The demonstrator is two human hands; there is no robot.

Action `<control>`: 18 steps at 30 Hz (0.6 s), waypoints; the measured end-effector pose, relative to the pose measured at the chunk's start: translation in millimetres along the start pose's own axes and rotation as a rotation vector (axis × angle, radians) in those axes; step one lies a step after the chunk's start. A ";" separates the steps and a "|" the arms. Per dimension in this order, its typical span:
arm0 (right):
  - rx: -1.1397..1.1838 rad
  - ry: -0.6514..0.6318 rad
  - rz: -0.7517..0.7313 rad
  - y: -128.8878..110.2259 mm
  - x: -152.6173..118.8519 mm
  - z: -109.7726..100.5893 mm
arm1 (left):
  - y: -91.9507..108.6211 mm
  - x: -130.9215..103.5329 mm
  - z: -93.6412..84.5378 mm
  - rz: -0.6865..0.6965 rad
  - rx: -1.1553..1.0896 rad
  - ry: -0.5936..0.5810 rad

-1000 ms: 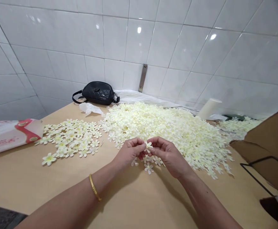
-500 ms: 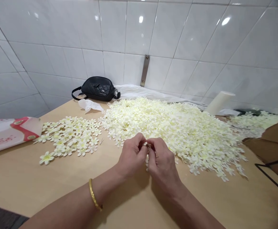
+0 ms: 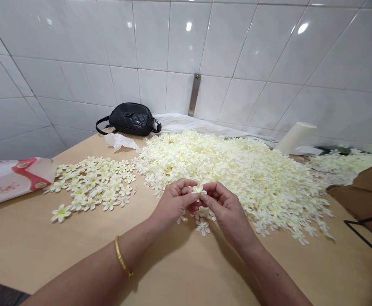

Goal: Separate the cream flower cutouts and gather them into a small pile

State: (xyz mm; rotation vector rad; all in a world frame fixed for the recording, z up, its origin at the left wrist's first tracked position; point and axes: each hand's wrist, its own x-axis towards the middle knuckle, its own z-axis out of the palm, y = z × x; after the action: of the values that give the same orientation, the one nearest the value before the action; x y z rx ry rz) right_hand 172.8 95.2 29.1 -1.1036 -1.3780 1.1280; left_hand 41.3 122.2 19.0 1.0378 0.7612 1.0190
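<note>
Between my two hands is a small white flower (image 3: 199, 191) with a pale yellow centre, pinched at its edges. My left hand (image 3: 174, 203) grips its left side with thumb and fingers. On its right side, the thumb and fingers of my right hand (image 3: 226, 209) are closed on the same flower. Just below, a loose flower (image 3: 203, 227) lies on the table. A large heap of white-yellow flowers (image 3: 224, 161) spreads behind and to the right of my hands. To the left is a smaller flat group of flowers (image 3: 93, 182).
A black bag (image 3: 131, 119) and a crumpled white tissue (image 3: 120, 141) sit at the back left. A red-and-white plastic bag (image 3: 16, 180) lies at the left edge of the wooden table (image 3: 86, 250). A white roll (image 3: 296, 138) leans behind the heap; brown cardboard (image 3: 370, 191) is at right.
My hands have moved slightly apart and turned, so the flower between them now faces up with its petals showing. Loose flowers below them have come into view.
</note>
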 end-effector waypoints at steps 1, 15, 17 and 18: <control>-0.010 -0.012 0.002 0.2 -0.7 -0.3 | -0.4 -0.5 0.1 -0.023 0.009 -0.008; -1.048 0.287 -0.901 20.0 -2.8 18.9 | 10.4 -9.7 12.3 0.032 -0.165 0.149; -0.946 0.235 -0.912 19.8 -4.0 19.9 | 11.0 -7.3 7.6 0.057 -0.204 0.175; -0.876 0.216 -0.887 18.5 -4.4 19.9 | 11.4 -6.4 5.6 0.072 -0.204 0.178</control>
State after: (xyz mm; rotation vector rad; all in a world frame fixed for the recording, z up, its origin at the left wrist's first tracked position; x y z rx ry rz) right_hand 154.4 92.1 8.9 -0.9414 -1.9366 -0.2704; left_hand 40.4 116.2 31.8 0.8112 0.7508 1.2365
